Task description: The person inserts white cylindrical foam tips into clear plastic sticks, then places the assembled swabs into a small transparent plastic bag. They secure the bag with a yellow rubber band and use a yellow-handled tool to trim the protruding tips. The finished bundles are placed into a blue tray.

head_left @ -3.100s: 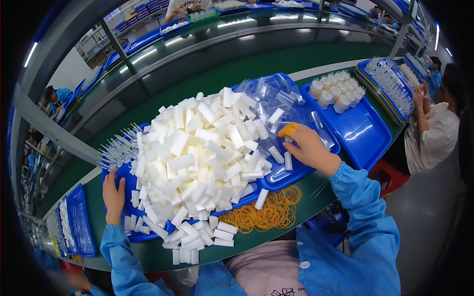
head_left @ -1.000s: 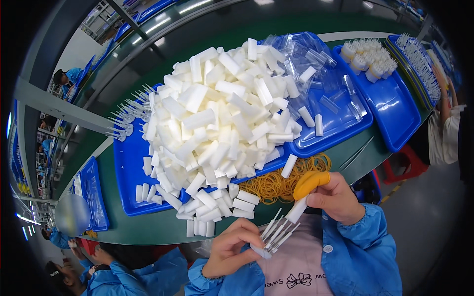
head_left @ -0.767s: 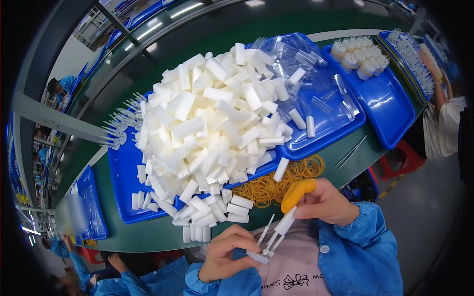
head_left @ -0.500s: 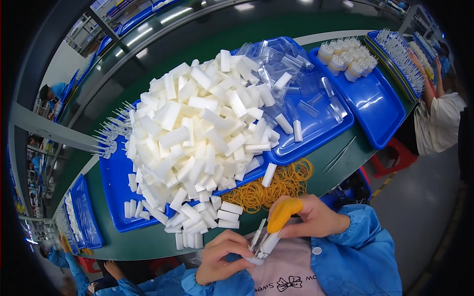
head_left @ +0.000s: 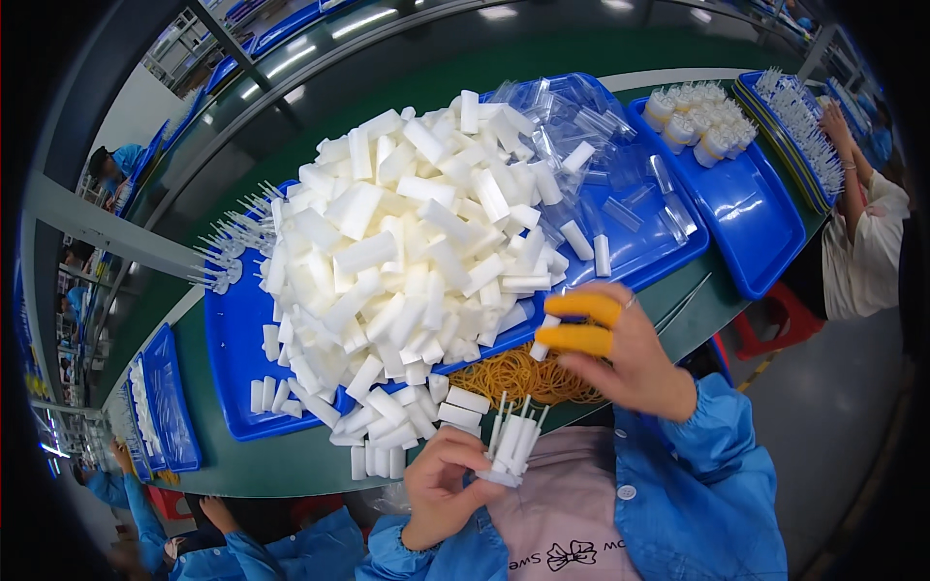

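My left hand [head_left: 448, 487] pinches a white plastic base with upright prongs [head_left: 502, 475] in front of my chest. White foam pieces [head_left: 521, 441] stand among its prongs, and several prong tips stick up bare. Two fingers of my right hand [head_left: 620, 353] wear orange finger covers. They stretch across a single white foam piece [head_left: 540, 351] at the edge of the yellow rubber bands [head_left: 484, 380], hiding its middle. The thumb stays apart from that piece. Left of the bands rises a large heap of white foam pieces [head_left: 387, 261].
The heap fills a blue tray [head_left: 232, 387], with pronged white parts [head_left: 228, 257] at its left end. Clear plastic sleeves [head_left: 620, 184] lie in another blue tray [head_left: 644, 257]. Tweezers [head_left: 684, 302] rest on the green table. Farther right, a tray [head_left: 765, 232] holds finished-looking bundles [head_left: 702, 121]; a co-worker's arm [head_left: 843, 145] is beyond.
My right hand has left the pronged base and moved up and forward to the foam piece by the rubber bands. The left hand still holds the base, now more upright.
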`<state>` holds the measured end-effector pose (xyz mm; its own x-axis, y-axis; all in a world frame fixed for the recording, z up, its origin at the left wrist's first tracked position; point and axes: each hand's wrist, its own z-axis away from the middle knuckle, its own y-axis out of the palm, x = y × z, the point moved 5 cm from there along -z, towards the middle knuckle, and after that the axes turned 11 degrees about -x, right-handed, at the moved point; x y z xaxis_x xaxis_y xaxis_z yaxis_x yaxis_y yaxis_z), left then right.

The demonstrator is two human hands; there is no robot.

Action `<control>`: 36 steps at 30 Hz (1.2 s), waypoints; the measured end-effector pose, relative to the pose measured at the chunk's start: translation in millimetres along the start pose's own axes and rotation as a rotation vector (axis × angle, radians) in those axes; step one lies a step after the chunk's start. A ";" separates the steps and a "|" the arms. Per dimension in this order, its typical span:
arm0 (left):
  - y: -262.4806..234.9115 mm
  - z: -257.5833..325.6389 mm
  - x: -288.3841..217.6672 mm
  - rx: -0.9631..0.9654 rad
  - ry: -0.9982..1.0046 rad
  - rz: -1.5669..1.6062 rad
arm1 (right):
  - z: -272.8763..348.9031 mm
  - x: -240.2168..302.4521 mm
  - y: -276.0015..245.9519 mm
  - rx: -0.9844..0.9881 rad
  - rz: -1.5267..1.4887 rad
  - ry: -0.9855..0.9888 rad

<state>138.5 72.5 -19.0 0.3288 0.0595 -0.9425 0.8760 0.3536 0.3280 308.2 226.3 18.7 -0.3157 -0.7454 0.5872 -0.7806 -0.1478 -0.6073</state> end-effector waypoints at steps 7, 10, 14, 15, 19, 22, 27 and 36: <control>-8.5 2.9 -2.9 -0.084 0.060 0.033 | 3.0 -20.3 4.6 -0.003 0.146 -0.081; -10.0 4.3 -6.6 -0.050 0.058 -0.072 | 10.9 -10.5 -8.1 -0.030 -0.095 0.161; 0.8 -1.3 -17.1 0.064 0.204 -0.212 | 20.6 -10.3 -15.4 0.043 -0.448 0.418; 2.9 -1.7 -17.7 0.094 0.236 -0.228 | 21.0 -10.4 -15.5 0.074 -0.520 0.431; 9.7 -2.4 -20.8 0.162 0.309 -0.284 | 21.1 -15.6 -7.8 0.063 -0.711 0.528; 12.9 -1.9 -24.9 0.186 0.323 -0.329 | 18.5 -13.5 -5.6 0.157 -0.717 0.512; 13.0 -2.9 -28.3 0.230 0.377 -0.362 | 18.9 -14.6 -4.0 0.245 -0.774 0.609; 19.6 1.2 -31.7 0.286 0.507 -0.472 | 18.6 8.5 10.5 0.405 -0.812 0.481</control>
<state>145.6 76.4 17.3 -0.2473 0.4085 -0.8786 0.9639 0.1958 -0.1803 307.4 206.3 7.4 -0.0255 0.0035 0.9997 -0.6427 -0.7660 -0.0137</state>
